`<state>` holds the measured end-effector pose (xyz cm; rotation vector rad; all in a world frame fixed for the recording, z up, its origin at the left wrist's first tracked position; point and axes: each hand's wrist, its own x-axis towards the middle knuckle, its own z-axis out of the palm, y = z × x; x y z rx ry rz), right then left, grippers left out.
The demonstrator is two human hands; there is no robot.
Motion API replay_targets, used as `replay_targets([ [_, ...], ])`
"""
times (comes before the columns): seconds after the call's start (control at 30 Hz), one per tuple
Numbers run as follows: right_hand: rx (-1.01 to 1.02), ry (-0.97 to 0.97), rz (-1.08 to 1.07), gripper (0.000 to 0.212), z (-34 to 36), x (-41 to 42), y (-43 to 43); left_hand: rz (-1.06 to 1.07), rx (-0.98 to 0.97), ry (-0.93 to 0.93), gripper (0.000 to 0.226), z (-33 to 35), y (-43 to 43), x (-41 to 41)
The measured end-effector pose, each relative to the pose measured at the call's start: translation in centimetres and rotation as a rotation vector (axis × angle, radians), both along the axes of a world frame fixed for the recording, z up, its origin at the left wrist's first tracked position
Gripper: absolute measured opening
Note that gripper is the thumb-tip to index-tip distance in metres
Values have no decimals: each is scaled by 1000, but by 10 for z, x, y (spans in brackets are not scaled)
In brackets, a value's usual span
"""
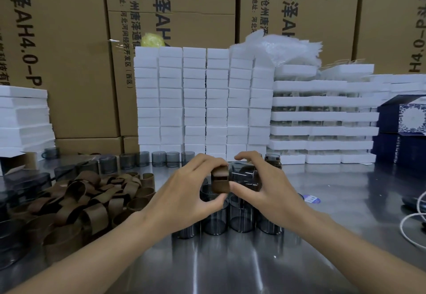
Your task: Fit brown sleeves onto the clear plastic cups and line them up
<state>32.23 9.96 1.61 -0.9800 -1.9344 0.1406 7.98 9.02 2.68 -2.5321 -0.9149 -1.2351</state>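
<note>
My left hand pinches a brown sleeve between thumb and fingers, above the table's middle. My right hand grips a clear smoky cup lying sideways, its end right against the sleeve. Below my hands several bare cups stand bunched together on the steel table. A heap of loose brown sleeves lies to the left. One sleeved cup stands just behind my right hand.
A row of bare cups runs along the back left in front of stacked white foam blocks. Cardboard cartons form the back wall. Dark blue boxes and a white cable sit at the right.
</note>
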Motion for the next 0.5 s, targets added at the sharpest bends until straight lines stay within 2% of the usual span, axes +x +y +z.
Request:
replay_targets([
  [0.13, -76, 100, 91, 38, -2, -5, -4, 7, 14, -12, 58, 0, -4, 1],
  [0.2, -115, 141, 129, 36, -1, -4, -7, 18, 22, -11, 58, 0, -5, 1],
  [0.27, -141, 156, 154, 44, 0, -4, -9, 25, 22, -29, 59, 0, -6, 0],
  [0.4, -138, 144, 109, 77, -4, -14, -14, 12, 2, -72, 57, 1, -9, 1],
  [0.5, -118, 201, 86, 76, -6, -20, -15, 6, 3, -46, 61, 0, -11, 5],
])
